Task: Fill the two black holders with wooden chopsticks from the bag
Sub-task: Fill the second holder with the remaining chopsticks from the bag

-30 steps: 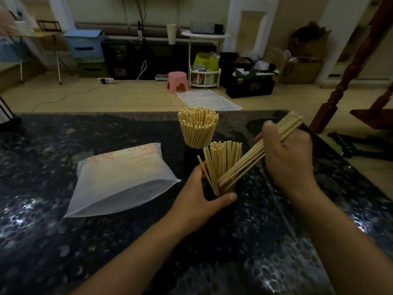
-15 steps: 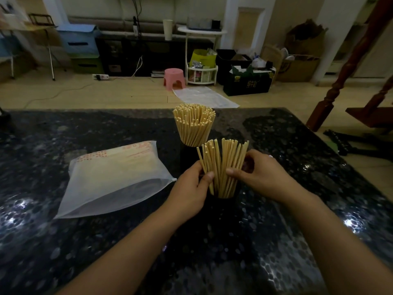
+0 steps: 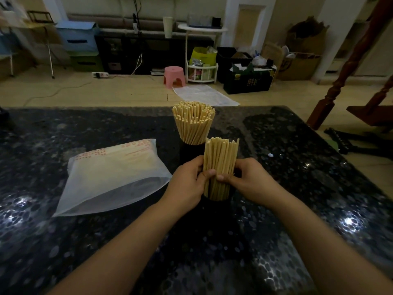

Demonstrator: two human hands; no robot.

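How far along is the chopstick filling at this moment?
Done: the far holder looks packed, its chopsticks fanning out. In hand: the left hand and right hand squeeze the bundle standing in the near holder, which looks close to full. Left: maybe a top-up from the bag lying open on the table; what remains inside it is unclear.

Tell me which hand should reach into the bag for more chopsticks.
Left, probably. The left hand is nearer the bag, whose open mouth faces it. The right hand would have to cross the near bundle, which both hands grip.
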